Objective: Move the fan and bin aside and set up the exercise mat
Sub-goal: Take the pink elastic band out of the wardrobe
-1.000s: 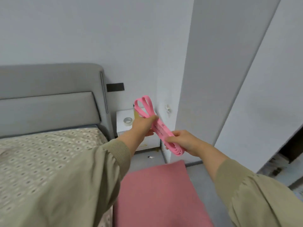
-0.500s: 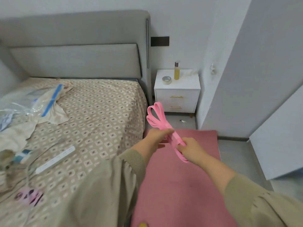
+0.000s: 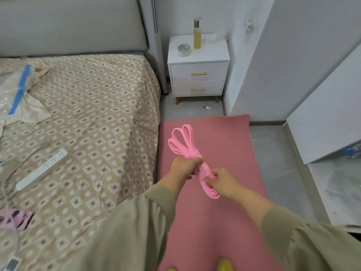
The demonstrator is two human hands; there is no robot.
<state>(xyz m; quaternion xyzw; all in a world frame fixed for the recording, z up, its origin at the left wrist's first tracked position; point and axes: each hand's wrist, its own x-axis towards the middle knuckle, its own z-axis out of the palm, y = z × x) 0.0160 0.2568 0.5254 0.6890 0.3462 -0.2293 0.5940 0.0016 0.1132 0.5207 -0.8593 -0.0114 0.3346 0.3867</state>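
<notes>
A pink exercise mat (image 3: 224,137) lies flat on the grey floor between the bed and the white wall panels. Above it I hold a folded pink resistance band (image 3: 182,142) with both hands. My left hand (image 3: 182,168) grips the bundle near its middle, and loops fan out above that fist. My right hand (image 3: 222,181) is closed on the lower end, where more loops curl under the fingers. No fan or bin appears in this view.
A bed (image 3: 93,118) with a patterned cover fills the left, carrying a white power strip (image 3: 42,170) and a plastic bag (image 3: 13,89). A white nightstand (image 3: 198,67) with a bottle (image 3: 197,34) and a tape roll (image 3: 184,50) stands beyond the mat. A leaning white panel (image 3: 324,114) borders the right.
The view has tilted down from the wall to the bed and mat. Both hands have kept their grip on the band, which now sits lower, over the mat.
</notes>
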